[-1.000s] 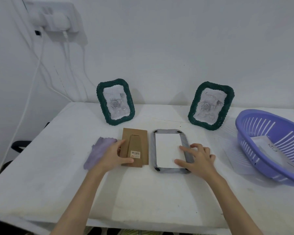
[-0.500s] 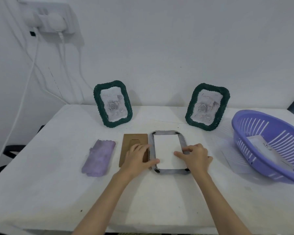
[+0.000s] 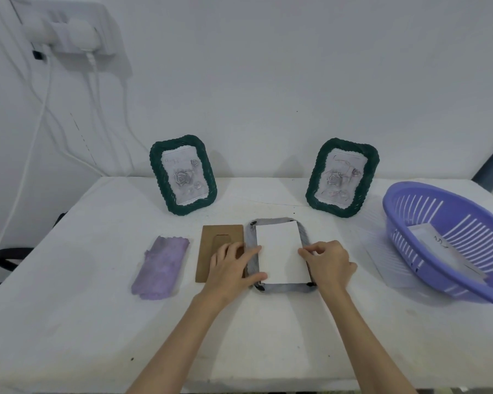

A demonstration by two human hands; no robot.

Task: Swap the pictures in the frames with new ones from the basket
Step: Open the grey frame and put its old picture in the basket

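Note:
A grey frame (image 3: 285,288) lies face down at the table's middle with a white picture (image 3: 281,251) on its back, slightly askew. My right hand (image 3: 329,261) pinches the picture's right edge. My left hand (image 3: 231,268) lies flat with fingers spread over the frame's left rim and the brown backing board (image 3: 222,234) beside it. Two green wicker frames stand upright behind, one on the left (image 3: 155,172) and one on the right (image 3: 372,172), each showing a rose picture. The purple basket (image 3: 393,214) at the right holds a white sheet (image 3: 436,240).
A purple cloth (image 3: 162,265) lies left of the backing board. A loose sheet of paper (image 3: 382,257) sticks out from under the basket. The white table (image 3: 268,336) stands against a wall with a socket and hanging cables (image 3: 69,32) at the upper left.
My left hand slid right off the backing board onto the frame's left edge. My right hand shifted to the picture's right edge, and the picture now sits a little askew.

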